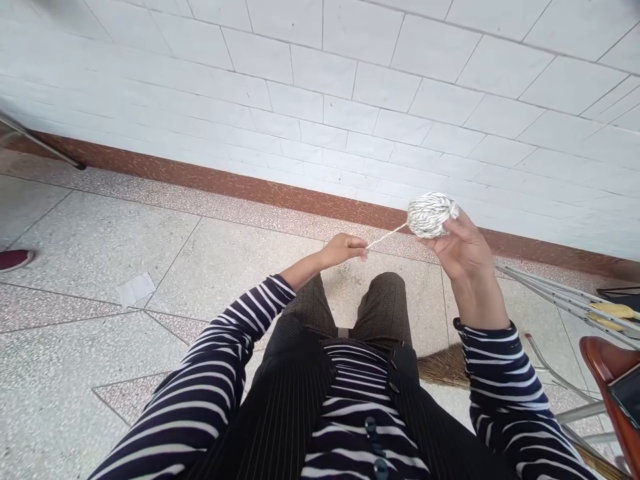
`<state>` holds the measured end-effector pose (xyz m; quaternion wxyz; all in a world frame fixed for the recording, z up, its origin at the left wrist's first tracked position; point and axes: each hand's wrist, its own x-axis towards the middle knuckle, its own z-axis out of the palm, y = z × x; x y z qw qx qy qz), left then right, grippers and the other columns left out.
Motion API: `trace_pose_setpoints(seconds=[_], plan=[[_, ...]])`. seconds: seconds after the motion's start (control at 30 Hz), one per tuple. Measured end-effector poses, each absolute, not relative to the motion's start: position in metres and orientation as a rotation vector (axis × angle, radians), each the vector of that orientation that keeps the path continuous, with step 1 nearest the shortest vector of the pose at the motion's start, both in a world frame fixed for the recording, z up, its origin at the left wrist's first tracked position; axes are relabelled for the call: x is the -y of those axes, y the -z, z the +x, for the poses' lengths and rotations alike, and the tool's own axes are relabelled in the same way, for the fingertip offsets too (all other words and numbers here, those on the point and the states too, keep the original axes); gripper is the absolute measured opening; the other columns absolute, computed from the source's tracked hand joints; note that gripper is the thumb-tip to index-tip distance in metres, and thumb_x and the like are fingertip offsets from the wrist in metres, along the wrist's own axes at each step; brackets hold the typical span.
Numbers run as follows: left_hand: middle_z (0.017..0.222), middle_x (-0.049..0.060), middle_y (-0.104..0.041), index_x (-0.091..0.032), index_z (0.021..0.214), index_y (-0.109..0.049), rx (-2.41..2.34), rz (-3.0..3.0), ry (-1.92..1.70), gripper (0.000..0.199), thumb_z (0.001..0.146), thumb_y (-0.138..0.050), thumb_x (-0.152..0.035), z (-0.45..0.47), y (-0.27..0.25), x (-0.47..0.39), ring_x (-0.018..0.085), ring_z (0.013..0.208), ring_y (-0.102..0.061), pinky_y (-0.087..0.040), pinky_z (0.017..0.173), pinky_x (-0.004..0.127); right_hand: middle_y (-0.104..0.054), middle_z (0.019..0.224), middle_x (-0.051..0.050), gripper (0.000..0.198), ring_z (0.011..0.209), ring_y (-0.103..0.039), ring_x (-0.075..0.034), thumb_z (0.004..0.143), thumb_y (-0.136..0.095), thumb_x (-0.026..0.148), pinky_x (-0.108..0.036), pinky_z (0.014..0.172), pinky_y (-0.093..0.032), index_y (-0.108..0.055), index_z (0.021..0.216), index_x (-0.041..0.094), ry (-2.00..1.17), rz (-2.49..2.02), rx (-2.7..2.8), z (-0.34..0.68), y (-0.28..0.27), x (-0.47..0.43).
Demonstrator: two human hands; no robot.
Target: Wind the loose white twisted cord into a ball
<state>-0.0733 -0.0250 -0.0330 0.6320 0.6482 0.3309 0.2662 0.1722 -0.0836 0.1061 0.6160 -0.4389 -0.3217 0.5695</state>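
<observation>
A ball of white yarn flecked with dark strands (429, 215) is held up in my right hand (465, 247), its fingers wrapped around the ball's right side and underside. From the ball's left side a thin yarn strand (389, 236) runs down to the left, looking taut. My left hand (345, 251) pinches the strand's lower end between thumb and fingers. Both hands are above my knees, in front of the tiled wall. Some of the right fingers are hidden behind the ball.
White wall tiles (350, 87) meet a red-brown skirting (250, 187) ahead. Crutches (565, 297) and a brown chair (607, 367) stand at right, beside a straw broom (445, 365). A paper scrap (136, 289) lies on the floor at left, near a red shoe (15, 260).
</observation>
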Motion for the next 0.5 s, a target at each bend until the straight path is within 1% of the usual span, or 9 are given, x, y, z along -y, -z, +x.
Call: trace_pose_setpoints(seconds=[0.07, 0.13, 0.23, 0.3, 0.37, 0.4, 0.5], plan=[[0.082, 0.004, -0.078, -0.017, 0.079, -0.078, -0.919, 1.652, -0.533, 0.025, 0.087, -0.070, -0.039, -0.096, 0.041, 0.014, 0.018, 0.082, -0.071, -0.052, 0.086, 0.030, -0.077, 0.109, 0.000, 0.042, 0.094, -0.073, -0.020, 0.068, -0.082, 0.019, -0.037, 0.076, -0.067, -0.072, 0.108, 0.029, -1.274, -1.014, 0.712, 0.182, -0.101, 0.087], [0.087, 0.003, -0.079, -0.018, 0.078, -0.078, -1.110, 1.813, -0.465, 0.024, 0.090, -0.065, -0.034, -0.117, 0.043, -0.004, 0.019, 0.086, -0.071, -0.051, 0.085, 0.029, -0.078, 0.108, 0.000, 0.042, 0.092, -0.073, -0.020, 0.069, -0.082, 0.021, -0.036, 0.072, -0.067, -0.072, 0.109, 0.029, -1.304, -1.019, 0.691, 0.184, -0.094, 0.095], [0.102, 0.007, -0.080, -0.019, 0.094, -0.081, -1.389, 2.064, -0.423, 0.025, 0.097, -0.057, -0.028, -0.134, 0.031, -0.037, 0.023, 0.097, -0.071, -0.051, 0.088, 0.032, -0.079, 0.108, -0.001, 0.046, 0.085, -0.073, -0.019, 0.064, -0.086, 0.021, -0.038, 0.073, -0.067, -0.073, 0.107, 0.028, -1.404, -1.026, 0.674, 0.174, -0.085, 0.112], [0.103, 0.011, -0.079, -0.018, 0.102, -0.080, -1.554, 2.251, -0.423, 0.029, 0.099, -0.051, -0.021, -0.134, 0.016, -0.059, 0.026, 0.100, -0.071, -0.051, 0.089, 0.036, -0.079, 0.109, -0.002, 0.044, 0.085, -0.074, -0.020, 0.062, -0.088, 0.024, -0.038, 0.072, -0.067, -0.075, 0.104, 0.028, -1.467, -0.998, 0.641, 0.166, -0.080, 0.125], [0.099, 0.013, -0.077, -0.016, 0.106, -0.079, -1.656, 2.427, -0.418, 0.030, 0.096, -0.050, -0.013, -0.125, 0.000, -0.077, 0.028, 0.098, -0.071, -0.051, 0.092, 0.039, -0.079, 0.113, -0.003, 0.041, 0.091, -0.075, -0.022, 0.064, -0.088, 0.029, -0.038, 0.071, -0.067, -0.076, 0.104, 0.028, -1.538, -0.948, 0.616, 0.163, -0.077, 0.138], [0.096, 0.014, -0.076, -0.015, 0.107, -0.078, -1.661, 2.502, -0.402, 0.031, 0.094, -0.051, -0.008, -0.117, -0.005, -0.082, 0.028, 0.097, -0.071, -0.051, 0.092, 0.040, -0.079, 0.116, -0.003, 0.042, 0.095, -0.075, -0.024, 0.065, -0.087, 0.031, -0.040, 0.073, -0.067, -0.075, 0.106, 0.029, -1.571, -0.920, 0.619, 0.164, -0.076, 0.143], [0.090, 0.011, -0.076, -0.014, 0.105, -0.078, -1.438, 2.685, -0.304, 0.034, 0.092, -0.049, -0.002, -0.086, -0.004, -0.081, 0.024, 0.092, -0.071, -0.052, 0.094, 0.039, -0.075, 0.129, -0.005, 0.055, 0.115, -0.072, -0.030, 0.067, -0.086, 0.035, -0.051, 0.089, -0.065, -0.072, 0.120, 0.032, -1.600, -0.844, 0.669, 0.173, -0.076, 0.155]])
